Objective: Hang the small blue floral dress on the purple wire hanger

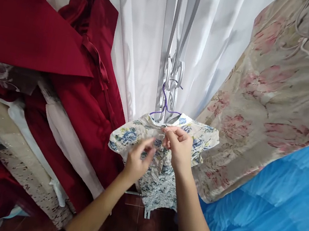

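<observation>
A short-sleeved blouse (127, 136) with blue, yellow and green flowers on white hangs in front of me on a purple hanger (165, 103). My right hand (178, 144) is closed in a pinch on the blouse's front edge, just below the neckline. Left of it, my left hand (140, 158) is over the blouse's front, its thumb and fingers curved but apart. Motion smears those fingertips, and I see nothing between them. The right fingers hide part of the front opening.
Dark red garments (89, 82) hang at the left, above beige and white ones. A pink-flowered cloth (249, 107) and ruffled blue fabric (275, 205) fill the right. Behind the hanger are a white metal stand (168, 71) and white curtains (138, 31). Dark red tiles (128, 224) lie below.
</observation>
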The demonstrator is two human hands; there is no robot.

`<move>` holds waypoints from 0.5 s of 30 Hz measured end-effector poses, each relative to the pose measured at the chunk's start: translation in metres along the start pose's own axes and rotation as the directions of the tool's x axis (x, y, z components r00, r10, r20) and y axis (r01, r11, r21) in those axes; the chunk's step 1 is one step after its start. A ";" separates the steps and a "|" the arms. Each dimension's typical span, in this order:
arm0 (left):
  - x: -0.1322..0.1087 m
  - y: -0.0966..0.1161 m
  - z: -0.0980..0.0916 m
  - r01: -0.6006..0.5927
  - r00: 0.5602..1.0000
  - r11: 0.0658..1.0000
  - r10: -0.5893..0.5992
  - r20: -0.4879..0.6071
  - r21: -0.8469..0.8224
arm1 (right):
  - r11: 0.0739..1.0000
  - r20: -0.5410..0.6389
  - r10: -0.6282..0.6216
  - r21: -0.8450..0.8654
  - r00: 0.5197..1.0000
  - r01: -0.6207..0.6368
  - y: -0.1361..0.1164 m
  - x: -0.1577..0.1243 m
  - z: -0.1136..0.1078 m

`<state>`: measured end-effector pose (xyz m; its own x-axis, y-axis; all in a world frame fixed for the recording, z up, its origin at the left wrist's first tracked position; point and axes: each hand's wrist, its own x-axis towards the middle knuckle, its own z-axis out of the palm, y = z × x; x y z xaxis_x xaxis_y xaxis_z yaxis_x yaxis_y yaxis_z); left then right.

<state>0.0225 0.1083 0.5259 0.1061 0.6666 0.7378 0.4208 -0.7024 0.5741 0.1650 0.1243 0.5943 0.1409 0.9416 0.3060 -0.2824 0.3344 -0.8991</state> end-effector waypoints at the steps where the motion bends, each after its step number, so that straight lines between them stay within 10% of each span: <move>1: 0.022 0.008 -0.008 -0.026 0.999 1.000 0.027 -0.031 0.006 | 1.000 0.013 -0.017 -0.015 1.000 0.017 -0.003 -0.001 -0.002; 7: 0.088 0.041 -0.017 -0.185 0.979 0.975 0.171 0.113 0.126 | 0.990 0.040 -0.042 -0.133 0.998 0.047 0.002 0.000 -0.013; 12: 0.087 0.032 -0.038 -0.060 0.950 0.996 0.076 -0.303 0.063 | 0.982 0.062 0.070 -0.180 0.996 -0.058 0.043 -0.005 -0.026; 15: 0.084 -0.002 -0.073 0.057 0.775 0.994 -0.106 -0.623 -0.098 | 0.979 0.105 0.140 -0.163 0.985 -0.122 0.058 -0.018 -0.031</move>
<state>-0.0352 0.1476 0.6127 -0.5239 0.4357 0.7320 0.3354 -0.6844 0.6474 0.1754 0.1253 0.5268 -0.0003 0.9781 0.2082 -0.1386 0.2062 -0.9686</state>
